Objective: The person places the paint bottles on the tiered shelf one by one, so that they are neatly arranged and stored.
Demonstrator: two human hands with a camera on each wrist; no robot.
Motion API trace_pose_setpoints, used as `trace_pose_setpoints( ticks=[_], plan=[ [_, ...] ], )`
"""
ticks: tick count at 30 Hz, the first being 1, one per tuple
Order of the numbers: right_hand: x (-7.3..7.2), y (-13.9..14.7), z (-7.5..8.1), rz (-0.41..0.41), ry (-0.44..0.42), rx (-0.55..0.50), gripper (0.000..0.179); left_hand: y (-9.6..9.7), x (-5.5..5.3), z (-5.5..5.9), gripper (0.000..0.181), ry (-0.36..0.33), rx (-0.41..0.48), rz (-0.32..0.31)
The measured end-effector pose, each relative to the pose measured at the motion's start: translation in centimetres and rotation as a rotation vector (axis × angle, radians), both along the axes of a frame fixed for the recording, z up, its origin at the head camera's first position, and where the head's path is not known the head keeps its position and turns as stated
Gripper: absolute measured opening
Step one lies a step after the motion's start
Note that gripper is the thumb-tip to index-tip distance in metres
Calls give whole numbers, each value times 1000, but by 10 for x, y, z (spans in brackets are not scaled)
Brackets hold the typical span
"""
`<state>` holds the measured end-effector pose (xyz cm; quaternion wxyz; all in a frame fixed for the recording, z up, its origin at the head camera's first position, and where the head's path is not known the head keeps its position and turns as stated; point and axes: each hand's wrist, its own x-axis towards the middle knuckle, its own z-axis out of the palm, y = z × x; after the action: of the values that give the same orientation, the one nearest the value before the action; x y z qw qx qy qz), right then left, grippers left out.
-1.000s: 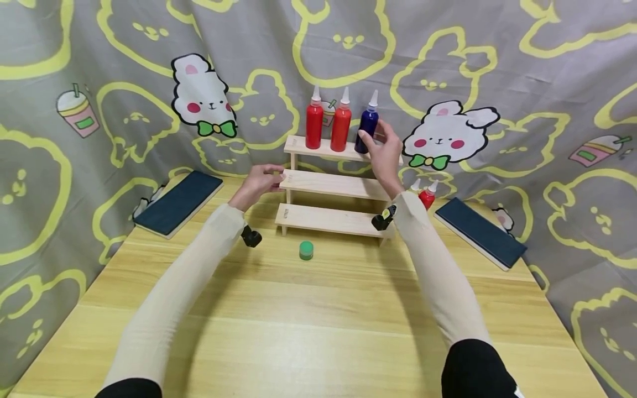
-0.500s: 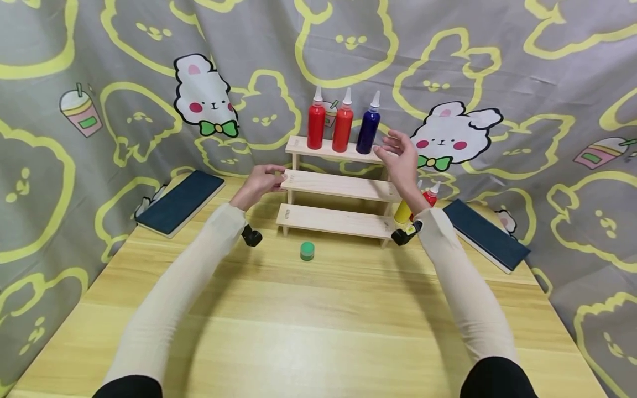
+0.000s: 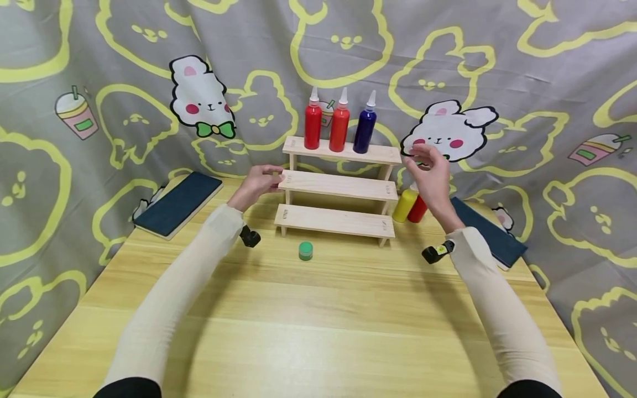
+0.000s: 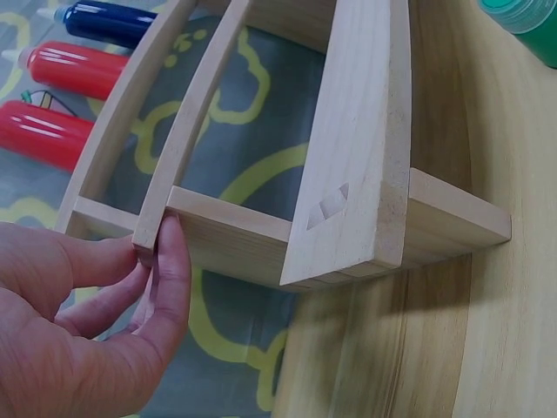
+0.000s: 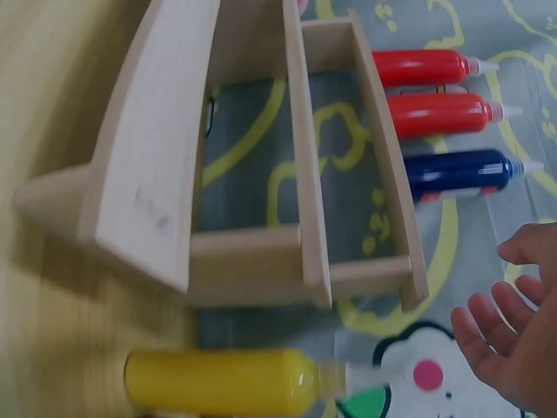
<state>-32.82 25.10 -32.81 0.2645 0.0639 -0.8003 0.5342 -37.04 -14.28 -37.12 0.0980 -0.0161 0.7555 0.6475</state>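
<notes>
A three-tier wooden rack [image 3: 338, 184] stands at the back of the table. On its top tier are a red bottle [image 3: 312, 128], an orange-red bottle [image 3: 339, 130] and a dark blue bottle [image 3: 365, 131], all upright with white pointed tips. My left hand [image 3: 259, 182] pinches the left end of the middle tier between thumb and fingers, as the left wrist view shows. My right hand [image 3: 432, 176] hangs in the air right of the rack, fingers loosely bent and holding nothing. Below it stand a yellow bottle [image 3: 405, 205] and another red bottle [image 3: 417, 210], partly hidden by the hand.
A small green-lidded jar [image 3: 306, 251] sits in front of the rack. Dark flat panels lie at both sides, one at the left [image 3: 178, 204] and one at the right [image 3: 490, 235], partly behind my right arm. A patterned grey curtain [image 3: 249, 50] hangs behind the table.
My right hand has let go of the dark blue bottle, which stays on the top tier, and has moved right and down. My left hand keeps its place at the rack.
</notes>
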Motion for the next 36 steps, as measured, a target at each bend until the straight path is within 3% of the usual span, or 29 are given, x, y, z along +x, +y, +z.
trace_pose_setpoints(
  ticks=[7, 16, 22, 29, 36],
  plan=[
    [11, 33, -13, -86, -9, 53, 32, 0, -2, -1, 44, -6, 9, 7],
    [18, 65, -38, -184, -32, -77, 30, -1, -1, 0, 43, 2, 6, 5],
    [28, 68, -48, -159, -97, -72, 39, 0, 0, -1, 43, 0, 23, 0],
    [15, 84, -78, -112, -181, -1, 49, -2, 1, 0, 44, -4, 27, 9],
    [13, 91, -97, -58, -243, 26, 53, 0, 0, -1, 42, -7, 29, 10]
  ],
)
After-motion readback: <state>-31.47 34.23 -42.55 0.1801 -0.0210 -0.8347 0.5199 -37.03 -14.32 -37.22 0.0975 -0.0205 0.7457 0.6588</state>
